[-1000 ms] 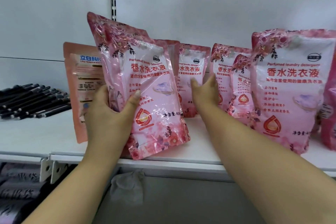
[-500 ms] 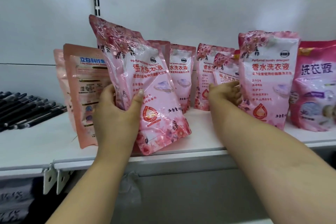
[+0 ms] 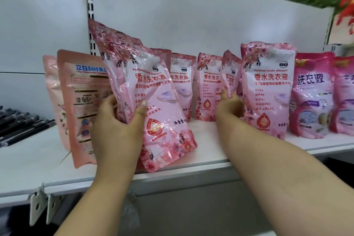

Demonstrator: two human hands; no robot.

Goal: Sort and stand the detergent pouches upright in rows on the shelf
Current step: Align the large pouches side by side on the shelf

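Two hands on pink detergent pouches, shelf (image 3: pixel 206 151) half sorted.
Left hand (image 3: pixel 116 128) grips tilted front pouch (image 3: pixel 153 105); right hand (image 3: pixel 229 103) pinches small pouch (image 3: pixel 229 74) at 2 o'clock.

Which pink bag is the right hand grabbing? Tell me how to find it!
Look along the white shelf to the big pink pouch standing right of the middle. Just left of it, the right hand pinches a smaller pouch. It leans sideways and half hides behind its neighbour, while the others nearby stand straight.
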